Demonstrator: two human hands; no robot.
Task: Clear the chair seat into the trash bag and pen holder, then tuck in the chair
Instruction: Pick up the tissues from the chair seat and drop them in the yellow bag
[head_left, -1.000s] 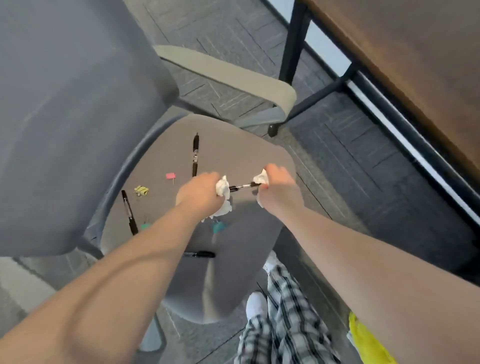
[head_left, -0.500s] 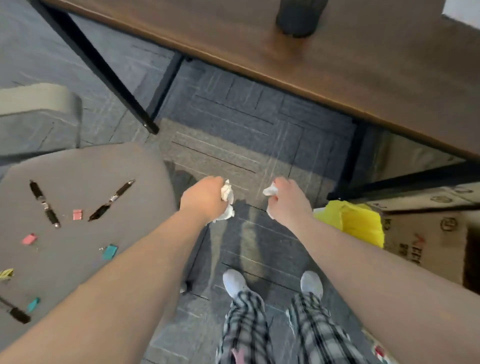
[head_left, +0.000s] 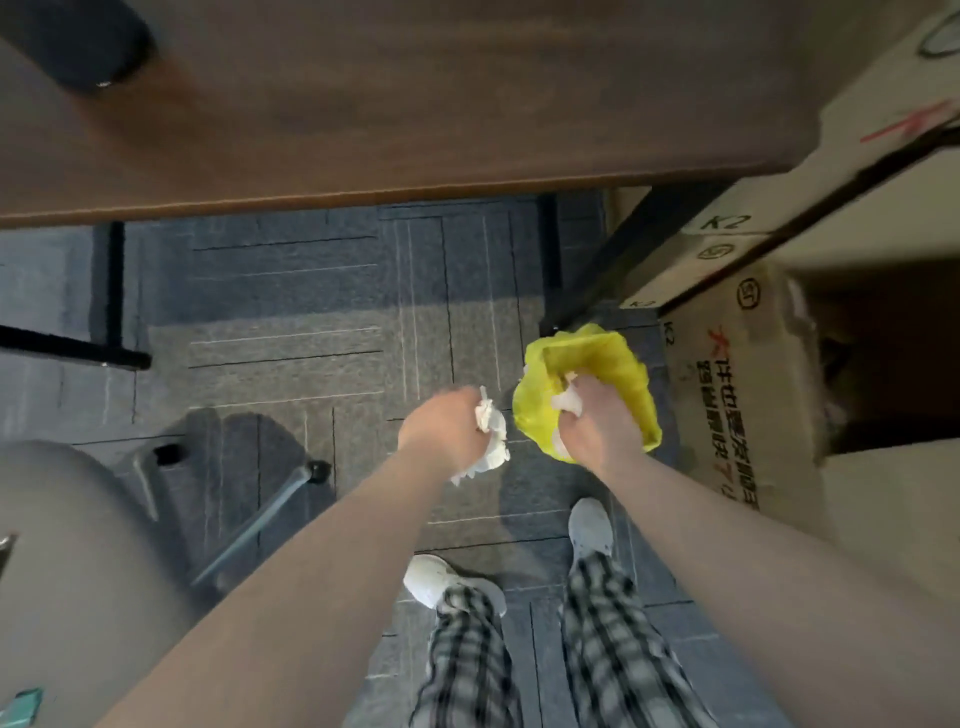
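Wooden desk (head_left: 415, 130) on black legs, printed cardboard boxes (head_left: 737, 374), grey carpet tiles (head_left: 311, 312), white shoes (head_left: 589, 525), plaid trousers (head_left: 618, 654)

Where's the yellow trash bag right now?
On the floor right of centre in the head view: the yellow trash bag sits against the cardboard box, with the right hand at its mouth.

I'm getting a dim, muddy feed here, indoor light from above and behind. The desk (head_left: 415, 104) top is dull brown with a faint sheen, and under its edge the carpet (head_left: 291, 291) goes dark, then lightens nearer me. Soft shadows trail the chair (head_left: 78, 545) base. Motion blur smears the plaid trousers (head_left: 613, 649) and cardboard box (head_left: 727, 395) lettering. Wide-angle bend at the edges. The yellow trash bag (head_left: 613, 358) is the brightest patch.
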